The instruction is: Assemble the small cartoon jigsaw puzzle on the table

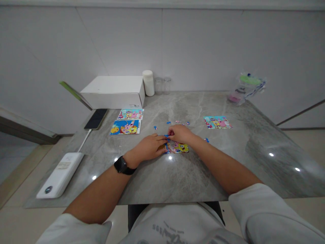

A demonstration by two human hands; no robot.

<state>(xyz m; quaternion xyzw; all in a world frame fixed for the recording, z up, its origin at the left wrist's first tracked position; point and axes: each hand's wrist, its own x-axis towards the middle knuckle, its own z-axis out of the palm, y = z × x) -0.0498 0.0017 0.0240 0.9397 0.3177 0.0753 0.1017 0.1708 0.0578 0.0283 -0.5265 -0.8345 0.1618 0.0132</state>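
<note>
A partly assembled jigsaw puzzle (177, 148) with yellow and pink cartoon figures lies on the grey marbled table in front of me. My left hand (151, 146), with a black watch on its wrist, lies flat with its fingers stretched over the puzzle's left side. At the puzzle's upper edge, my right hand (179, 133) pinches a small blue puzzle piece (166, 136) close to the left fingertips. Several loose pieces lie beyond the hands, among them a blue piece (155, 127) and a pink-and-blue piece (188, 123). Another loose piece (207, 140) sits beside my right forearm.
Picture cards lie at left (126, 127) and right (217, 122). Further left are a phone (96, 119) and a white power bank (61, 174) joined by a cable. Along the wall stand a white box (114, 91), a white bottle (148, 83), glasses (167, 86) and a plastic bag (245, 89).
</note>
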